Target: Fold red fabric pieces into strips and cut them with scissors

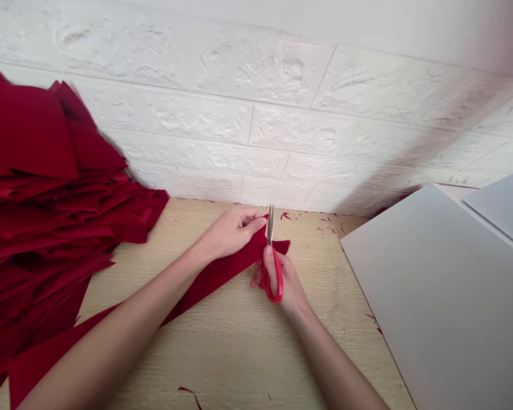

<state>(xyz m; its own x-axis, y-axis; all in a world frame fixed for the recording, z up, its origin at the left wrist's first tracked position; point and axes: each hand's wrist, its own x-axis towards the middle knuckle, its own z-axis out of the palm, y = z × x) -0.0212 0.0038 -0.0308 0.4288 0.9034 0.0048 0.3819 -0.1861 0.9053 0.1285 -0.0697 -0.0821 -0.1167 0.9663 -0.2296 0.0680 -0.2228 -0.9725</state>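
Observation:
A long strip of dark red fabric runs from the lower left to the middle of the table. My left hand pinches its upper edge near the far end, fingers closed. In my right hand is a pair of scissors with red handles, held with the blades pointing away from me toward the wall. The blades look nearly closed and stand at the fabric's edge, just right of my left fingertips. A short end of the fabric sticks out to the right of the scissors. My left forearm covers part of the strip.
A tall heap of red fabric pieces fills the left side. On the right stands a large grey-white box-like object. Red scraps lie on the wooden table, mostly along the white brick-patterned wall.

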